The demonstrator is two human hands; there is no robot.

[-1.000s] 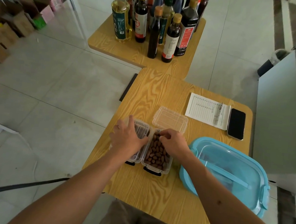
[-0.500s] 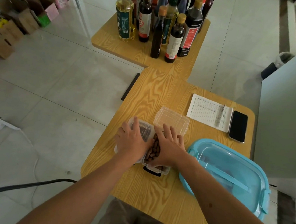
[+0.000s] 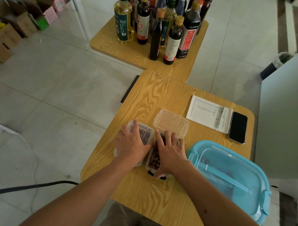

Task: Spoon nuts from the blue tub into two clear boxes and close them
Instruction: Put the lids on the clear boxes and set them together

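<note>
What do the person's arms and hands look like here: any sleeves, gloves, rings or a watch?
Both forearms are bare up to the frame edge, so no sleeves show. The left hand and right hand wear no gloves, and no watch, bracelet or ring is visible on wrists or fingers. The right forearm shows a small dark spot. Below the arms, khaki-coloured trousers are visible.

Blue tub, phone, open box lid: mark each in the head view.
blue tub (image 3: 198, 151), head view, near-left corner of its blue rim.
phone (image 3: 238, 127), head view, middle of its dark screen.
open box lid (image 3: 171, 122), head view, middle of the clear lid.
</note>
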